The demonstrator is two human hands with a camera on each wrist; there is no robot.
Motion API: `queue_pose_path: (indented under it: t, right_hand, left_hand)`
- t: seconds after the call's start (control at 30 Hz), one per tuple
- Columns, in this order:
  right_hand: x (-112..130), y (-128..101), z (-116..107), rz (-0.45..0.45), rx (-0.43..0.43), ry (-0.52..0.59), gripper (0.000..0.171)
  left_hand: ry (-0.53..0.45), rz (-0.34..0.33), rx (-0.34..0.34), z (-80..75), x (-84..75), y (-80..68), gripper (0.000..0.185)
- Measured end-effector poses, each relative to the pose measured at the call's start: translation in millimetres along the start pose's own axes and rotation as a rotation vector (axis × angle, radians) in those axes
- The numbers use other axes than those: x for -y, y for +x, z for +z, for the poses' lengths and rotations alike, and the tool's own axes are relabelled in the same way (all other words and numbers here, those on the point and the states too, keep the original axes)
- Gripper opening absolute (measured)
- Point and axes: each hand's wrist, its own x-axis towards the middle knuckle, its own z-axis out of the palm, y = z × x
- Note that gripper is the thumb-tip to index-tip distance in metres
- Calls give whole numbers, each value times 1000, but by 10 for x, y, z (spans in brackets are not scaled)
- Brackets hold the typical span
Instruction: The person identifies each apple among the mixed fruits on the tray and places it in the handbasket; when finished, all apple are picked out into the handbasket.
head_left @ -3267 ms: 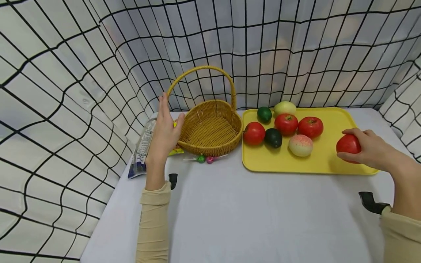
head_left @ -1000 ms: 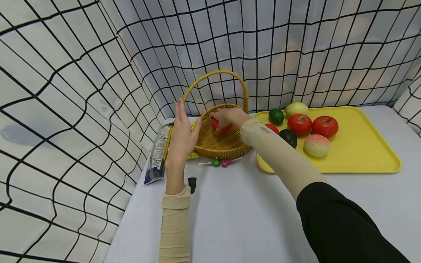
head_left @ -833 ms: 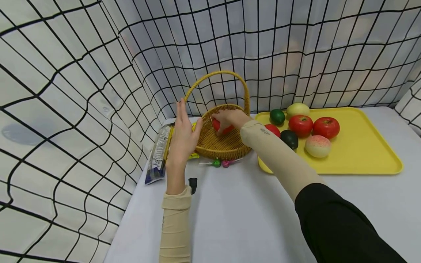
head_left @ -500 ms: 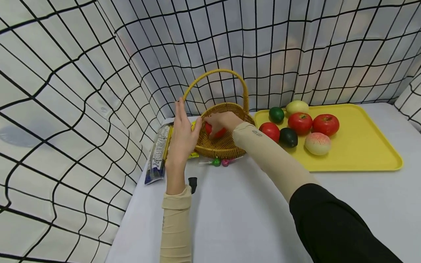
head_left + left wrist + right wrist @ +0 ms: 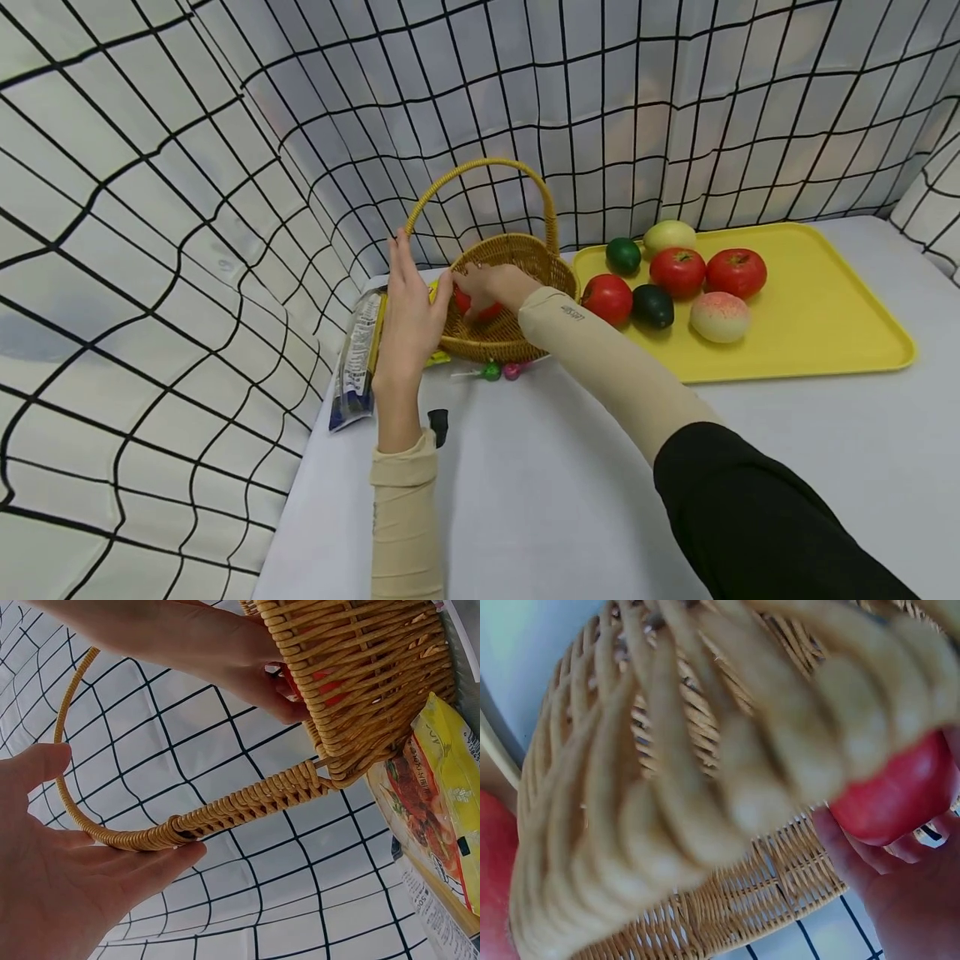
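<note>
A wicker basket [image 5: 551, 265] with a tall arched handle [image 5: 480, 165] stands on the white table. My right hand [image 5: 480, 287] reaches into it and grips a red tomato [image 5: 474, 306] low against the basket's left inner wall. The right wrist view has the tomato [image 5: 892, 795] behind blurred wicker [image 5: 705, 787], with my fingers [image 5: 885, 885] under it. My left hand [image 5: 408, 300] lies flat against the basket's left outside, fingers straight. In the left wrist view its fingers [image 5: 150, 870] touch the base of the handle [image 5: 240, 810], and the tomato [image 5: 330, 675] shows through the weave.
A yellow tray [image 5: 825, 317] to the right of the basket holds several fruits, among them a red tomato [image 5: 609, 298] and a peach [image 5: 720, 317]. Two lollipops [image 5: 501, 371] lie in front of the basket, a snack packet [image 5: 358, 358] to its left. Grid-patterned cloth walls the back and left.
My right hand carried the red tomato from the tray's right end into the basket and, over the last second, moved it down and left inside. The left hand stayed against the basket.
</note>
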Motion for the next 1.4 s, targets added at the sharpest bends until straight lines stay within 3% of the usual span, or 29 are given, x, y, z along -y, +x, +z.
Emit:
queue_pose_path:
  t: [0.2, 0.5, 0.63, 0.8, 1.0, 1.13, 1.4]
  right_hand:
    - [-42, -58, 4, -9, -13, 13, 95]
    - [-82, -145, 70, -161, -182, -99, 74]
    - [-101, -320, 62, -217, -272, -100, 65]
    - [-195, -856, 25, -274, -468, -107, 60]
    - [-442, -1684, 56, -304, -707, -20, 58]
    - [-593, -2122, 91, -327, -828, 1, 54]
    - [-832, -2855, 202, -259, -1066, -75, 55]
  left_hand:
    - [-5, 13, 3, 28, 6, 0, 83]
    - [41, -9, -11, -43, 52, -12, 84]
    - [31, -15, -8, -73, 82, -36, 84]
    - [20, 1, -12, -67, 60, -32, 84]
    - [12, 40, 0, -21, 17, 35, 85]
    - [9, 28, 1, -32, 21, 26, 85]
    - [-2, 10, 10, -52, 48, -12, 84]
